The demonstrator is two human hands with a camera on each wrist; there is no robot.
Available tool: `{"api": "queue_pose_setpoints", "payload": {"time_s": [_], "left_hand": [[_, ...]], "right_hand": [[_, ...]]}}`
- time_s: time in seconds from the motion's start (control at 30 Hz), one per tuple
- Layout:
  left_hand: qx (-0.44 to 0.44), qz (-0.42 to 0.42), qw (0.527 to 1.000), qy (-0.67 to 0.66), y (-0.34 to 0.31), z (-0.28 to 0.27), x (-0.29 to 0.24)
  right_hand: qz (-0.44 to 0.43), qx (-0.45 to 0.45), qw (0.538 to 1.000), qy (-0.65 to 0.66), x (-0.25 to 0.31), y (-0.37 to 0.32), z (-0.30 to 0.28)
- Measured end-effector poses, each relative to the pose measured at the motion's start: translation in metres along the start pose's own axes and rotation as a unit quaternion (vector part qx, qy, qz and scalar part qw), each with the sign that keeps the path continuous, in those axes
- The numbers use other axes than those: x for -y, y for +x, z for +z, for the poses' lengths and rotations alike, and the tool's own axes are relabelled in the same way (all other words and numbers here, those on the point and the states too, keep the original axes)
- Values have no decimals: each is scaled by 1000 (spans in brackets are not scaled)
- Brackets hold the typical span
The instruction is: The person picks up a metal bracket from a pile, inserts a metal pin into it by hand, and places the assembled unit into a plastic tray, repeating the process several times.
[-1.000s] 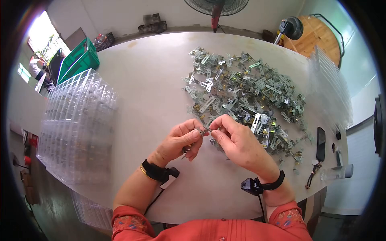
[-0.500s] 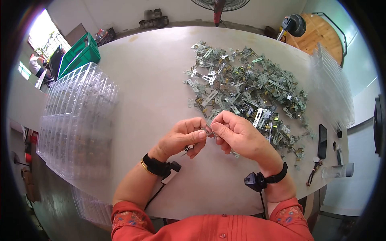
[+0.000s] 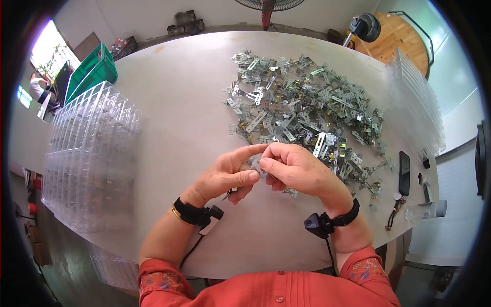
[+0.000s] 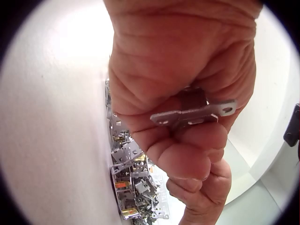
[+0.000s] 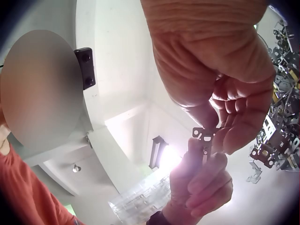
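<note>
Both hands meet over the near side of the table, in front of a heap of small metal brackets (image 3: 327,110). My left hand (image 3: 222,176) pinches a thin plate-like metal bracket (image 5: 206,135) between thumb and fingers. The right hand (image 3: 302,171) grips the upper end of that same bracket with thumb and fingertips. A second metal piece (image 4: 194,115), with holes in its flat ends, lies tucked in the curled lower fingers of the left hand. Fingers cover much of both pieces.
Stacked clear plastic trays (image 3: 84,158) stand at the left, and more clear trays (image 3: 419,110) lean at the right. A phone (image 3: 404,174), a wristwatch (image 3: 394,212) and a clear bottle (image 3: 427,210) lie along the right edge. A green crate (image 3: 92,74) is at the far left.
The right hand has drawn its fingers in closer around the bracket between the hands. More of that bracket's flat face shows now. The head view has shifted slightly.
</note>
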State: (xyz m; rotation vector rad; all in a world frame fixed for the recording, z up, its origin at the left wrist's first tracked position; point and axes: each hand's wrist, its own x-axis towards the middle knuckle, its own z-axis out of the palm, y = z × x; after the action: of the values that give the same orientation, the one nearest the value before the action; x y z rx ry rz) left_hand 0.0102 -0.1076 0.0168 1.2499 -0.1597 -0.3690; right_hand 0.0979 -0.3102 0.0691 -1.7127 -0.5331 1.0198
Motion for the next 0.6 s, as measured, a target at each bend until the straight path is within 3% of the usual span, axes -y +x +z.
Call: {"api": "queue_pose_setpoints", "payload": {"time_s": [0.07, 0.17, 0.23, 0.27, 0.4, 0.47, 0.6], "left_hand": [[19, -4, 1000, 1, -2, 0, 0], [30, -25, 999, 15, -2, 6, 1], [18, -33, 999, 8, -1, 7, 2], [19, -32, 999, 8, -1, 7, 2], [-18, -3, 999, -51, -2, 4, -5], [-36, 2, 996, -81, -2, 4, -7], [-33, -13, 996, -85, -2, 1, -5]], "right_hand": [[-12, 1, 1000, -4, -5, 3, 1], [-80, -52, 989, -117, -11, 5, 2], [-156, -184, 950, -196, -12, 5, 4], [-167, -199, 953, -156, -12, 6, 4], [-194, -180, 959, -100, 5, -7, 1], [-275, -123, 943, -143, 8, -10, -1], [-376, -116, 895, -211, 1, -2, 3]]}}
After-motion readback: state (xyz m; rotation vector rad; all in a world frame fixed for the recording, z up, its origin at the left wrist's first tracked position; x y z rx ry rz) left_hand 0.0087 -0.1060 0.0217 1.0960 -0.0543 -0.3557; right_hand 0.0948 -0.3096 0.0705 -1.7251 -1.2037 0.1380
